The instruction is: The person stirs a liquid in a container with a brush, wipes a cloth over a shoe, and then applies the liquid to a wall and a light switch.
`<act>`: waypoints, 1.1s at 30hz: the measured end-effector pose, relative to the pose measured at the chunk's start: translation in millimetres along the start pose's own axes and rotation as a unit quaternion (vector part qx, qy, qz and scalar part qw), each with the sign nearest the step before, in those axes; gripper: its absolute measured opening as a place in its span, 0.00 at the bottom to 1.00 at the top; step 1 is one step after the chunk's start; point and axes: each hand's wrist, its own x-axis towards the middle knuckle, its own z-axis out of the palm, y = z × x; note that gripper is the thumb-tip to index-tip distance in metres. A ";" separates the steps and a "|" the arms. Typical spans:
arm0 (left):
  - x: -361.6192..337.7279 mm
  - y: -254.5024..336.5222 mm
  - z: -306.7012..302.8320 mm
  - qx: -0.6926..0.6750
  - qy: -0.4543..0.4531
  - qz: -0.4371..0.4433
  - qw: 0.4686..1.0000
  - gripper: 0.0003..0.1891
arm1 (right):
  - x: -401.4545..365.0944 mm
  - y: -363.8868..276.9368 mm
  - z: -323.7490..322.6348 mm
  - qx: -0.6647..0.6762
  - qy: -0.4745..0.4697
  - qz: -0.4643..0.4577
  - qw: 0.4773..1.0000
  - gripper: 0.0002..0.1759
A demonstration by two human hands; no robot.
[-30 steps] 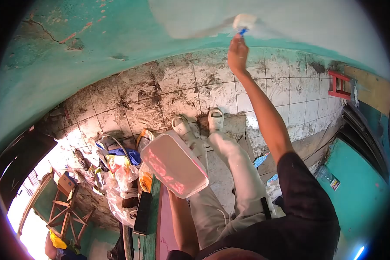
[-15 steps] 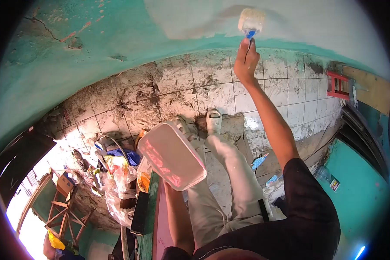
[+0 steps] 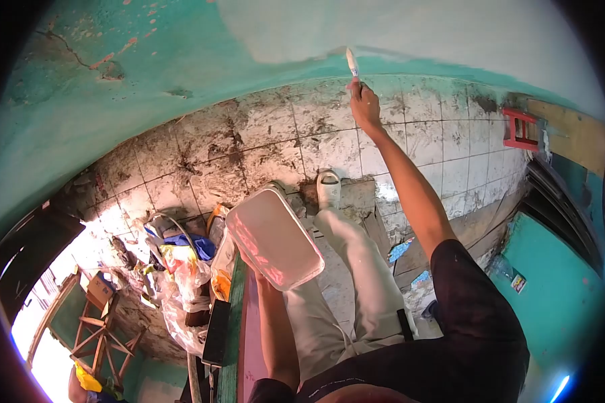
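Observation:
My right hand (image 3: 365,102) is stretched out to the teal wall (image 3: 148,74) and grips a paintbrush (image 3: 351,64), seen edge-on with its bristles at the lower border of the fresh white patch (image 3: 410,30). A rectangular white paint tub (image 3: 274,239) is held up from below by my left hand (image 3: 249,260), close to my body. The hand is mostly hidden under the tub. My legs in pale trousers and white slippers (image 3: 329,188) stand on a raised surface above the tiled floor.
The dirty tiled floor (image 3: 249,148) lies far below. A heap of plastic bags and clutter (image 3: 181,262) lies at the left, with a wooden stool frame (image 3: 94,329) further left. A red stool (image 3: 521,129) and boards stand at the right.
My right hand has turned the brush from flat-on to edge-on and shifted it left and slightly down along the patch's lower border. The tub has barely moved.

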 end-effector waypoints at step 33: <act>17.9 15.8 -33.9 0.020 0.011 -0.018 1.000 0.38 | 43.3 39.7 107.8 -0.171 -0.068 0.044 0.982 0.28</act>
